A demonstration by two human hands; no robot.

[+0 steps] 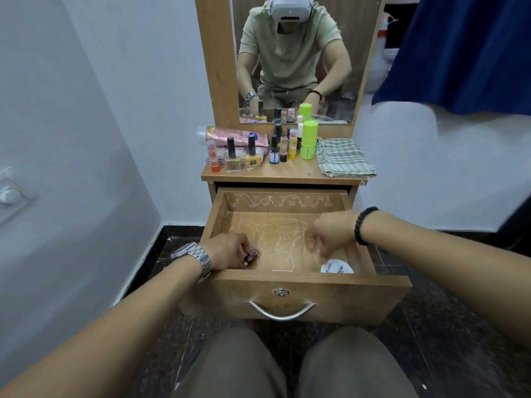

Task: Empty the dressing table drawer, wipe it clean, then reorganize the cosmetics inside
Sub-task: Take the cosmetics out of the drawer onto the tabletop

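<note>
Right now: left hand (230, 249) pinches a dark red nail polish bottle (251, 256) at the open drawer (293, 288) front-left. Right hand (327, 235) hovers loosely curled above a white jar (336, 267), holding nothing. Other cosmetics (258, 147) and a checked cloth (343, 158) sit on the tabletop.

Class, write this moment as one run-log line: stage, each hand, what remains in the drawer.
stage: emptying | left hand: grips dark red bottle | right hand: above white jar | drawer: open
</note>
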